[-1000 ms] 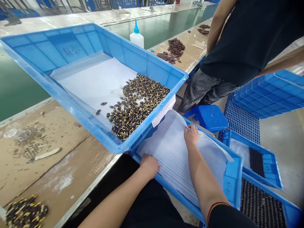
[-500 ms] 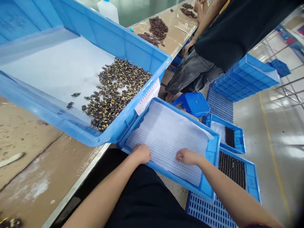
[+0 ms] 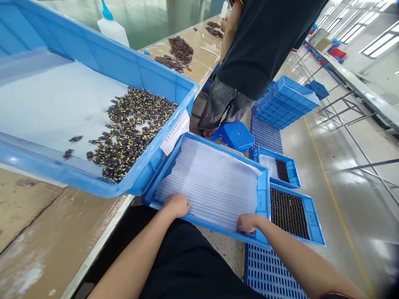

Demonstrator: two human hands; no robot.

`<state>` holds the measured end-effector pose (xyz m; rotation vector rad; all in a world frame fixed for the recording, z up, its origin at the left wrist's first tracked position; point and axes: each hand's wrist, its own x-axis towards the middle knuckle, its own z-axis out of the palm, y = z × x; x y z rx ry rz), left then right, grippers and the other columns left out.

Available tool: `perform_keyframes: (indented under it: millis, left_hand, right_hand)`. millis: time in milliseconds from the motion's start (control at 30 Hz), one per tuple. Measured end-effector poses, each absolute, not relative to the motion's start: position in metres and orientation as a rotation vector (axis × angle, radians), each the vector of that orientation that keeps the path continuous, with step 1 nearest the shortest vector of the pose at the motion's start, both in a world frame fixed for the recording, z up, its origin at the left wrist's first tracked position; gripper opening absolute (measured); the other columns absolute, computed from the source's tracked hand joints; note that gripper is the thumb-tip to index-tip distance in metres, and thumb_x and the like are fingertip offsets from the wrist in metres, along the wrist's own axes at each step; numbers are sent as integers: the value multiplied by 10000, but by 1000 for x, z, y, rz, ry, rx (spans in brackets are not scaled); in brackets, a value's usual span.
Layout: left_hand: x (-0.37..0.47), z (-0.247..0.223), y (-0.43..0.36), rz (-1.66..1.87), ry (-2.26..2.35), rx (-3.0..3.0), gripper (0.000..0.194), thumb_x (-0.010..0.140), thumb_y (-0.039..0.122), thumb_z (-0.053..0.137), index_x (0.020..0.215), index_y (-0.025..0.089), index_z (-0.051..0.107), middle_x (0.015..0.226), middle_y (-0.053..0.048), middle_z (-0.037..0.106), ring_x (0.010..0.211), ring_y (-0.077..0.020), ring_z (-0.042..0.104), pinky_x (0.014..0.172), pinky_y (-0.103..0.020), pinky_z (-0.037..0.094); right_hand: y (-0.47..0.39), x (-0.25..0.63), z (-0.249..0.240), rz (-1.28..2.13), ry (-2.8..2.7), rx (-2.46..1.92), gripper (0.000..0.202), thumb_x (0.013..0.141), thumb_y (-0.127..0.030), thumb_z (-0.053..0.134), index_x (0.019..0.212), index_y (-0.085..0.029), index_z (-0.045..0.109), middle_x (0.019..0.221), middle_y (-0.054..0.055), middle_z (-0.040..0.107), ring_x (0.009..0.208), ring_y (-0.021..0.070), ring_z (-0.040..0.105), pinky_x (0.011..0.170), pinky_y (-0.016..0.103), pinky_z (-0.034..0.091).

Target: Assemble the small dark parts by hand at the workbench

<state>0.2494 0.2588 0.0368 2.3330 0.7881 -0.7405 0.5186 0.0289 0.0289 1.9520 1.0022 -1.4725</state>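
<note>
A shallow blue plastic tray (image 3: pixel 263 198) lies tilted in front of my lap, lined with a white ridged sheet (image 3: pixel 212 178). My left hand (image 3: pixel 177 205) is closed over the tray's near rim, its thumb on the inner side. At the near right corner my right hand (image 3: pixel 247 223) is curled into a fist against the sheet's edge, just inside the rim; its fingertips are hidden. Left of the tray stands a larger blue bin (image 3: pixel 149 164), holding a heap of small dark pieces with yellow parts (image 3: pixel 134 131) and a few strays.
A labelled paper slip (image 3: pixel 175 133) hangs on the bin's corner. Another person (image 3: pixel 249 50) stands ahead by the bench, near a blue stool (image 3: pixel 235 136). Blue trays of dark rows (image 3: pixel 288 211) sit at the right on blue slatted pallets (image 3: pixel 269 270). A white bottle (image 3: pixel 112 30) stands behind the bin.
My right hand has moved from above the middle of the sheet to its near right edge. My left hand stays at the rim. The view has shifted, showing more of the room.
</note>
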Motion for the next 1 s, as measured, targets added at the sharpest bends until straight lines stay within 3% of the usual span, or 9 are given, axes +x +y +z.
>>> perform_keyframes:
  millis: [233, 300, 433, 533, 600, 667, 767, 867, 1000]
  left_hand:
    - [243, 28, 263, -708, 844, 2274, 482, 925, 494, 432, 975, 154, 770, 1088, -191, 735, 1027, -352, 703, 895, -439, 550]
    - [242, 27, 263, -695, 849, 2266, 481, 921, 500, 435, 971, 160, 770, 1091, -190, 735, 1023, -347, 704, 886, -431, 554]
    - [243, 28, 263, -676, 852, 2266, 481, 911, 492, 445, 982, 144, 770, 1097, -202, 731, 1045, -367, 697, 909, -450, 550]
    - [243, 29, 263, -676, 869, 2253, 492, 904, 499, 452, 976, 131, 771, 1085, -214, 731, 1048, -379, 696, 909, -454, 552]
    - [243, 29, 263, -674, 884, 2237, 500, 899, 509, 457, 971, 125, 770, 1075, -222, 730, 1050, -381, 696, 901, -448, 555]
    - [242, 28, 263, -665, 893, 2216, 505, 899, 514, 457, 973, 125, 770, 1062, -220, 733, 1053, -376, 697, 903, -440, 555]
    - [242, 25, 264, -645, 893, 2186, 481, 899, 499, 474, 983, 129, 770, 1052, -204, 739, 1062, -364, 696, 916, -428, 548]
    - [242, 22, 267, -617, 891, 2159, 434, 901, 451, 489, 978, 124, 765, 1039, -190, 741, 1064, -355, 693, 916, -413, 540]
    - [243, 18, 270, -591, 911, 2123, 358, 895, 402, 518, 990, 137, 740, 996, -157, 743, 997, -313, 708, 868, -385, 542]
  right_hand:
    - [35, 519, 29, -1540, 756, 1802, 185, 885, -174, 620, 716, -144, 689, 684, 8, 669, 655, 168, 695, 685, 332, 602]
    - [54, 516, 33, -1521, 764, 1812, 140, 934, -253, 671, 873, -128, 696, 801, 12, 697, 724, 151, 696, 712, 327, 606]
    - [128, 515, 39, -1444, 1014, 2044, 278, 980, -389, 642, 1094, -136, 663, 1033, 51, 702, 868, 165, 691, 780, 351, 601]
    - [196, 509, 41, -1365, 1348, 2276, 295, 1013, -359, 557, 1214, -159, 637, 1244, 103, 671, 1118, 219, 653, 955, 399, 543]
    - [232, 493, 37, -1383, 1566, 2333, 301, 998, -284, 524, 1258, -183, 639, 1328, 107, 654, 1238, 221, 605, 1030, 351, 489]
    - [257, 468, 29, -1533, 1714, 2244, 304, 929, -209, 556, 1199, -204, 695, 1237, 74, 721, 1163, 194, 660, 973, 281, 511]
    - [281, 429, 10, -1830, 1757, 2000, 317, 852, -140, 568, 1102, -212, 749, 1024, 26, 788, 886, 149, 742, 765, 230, 574]
    - [302, 411, -9, -1940, 1699, 1940, 325, 871, -129, 541, 1135, -170, 727, 945, 52, 791, 758, 146, 748, 656, 230, 586]
    - [335, 428, -23, -1817, 1682, 2148, 300, 951, -164, 504, 1203, -140, 666, 949, 78, 775, 732, 135, 741, 657, 231, 588]
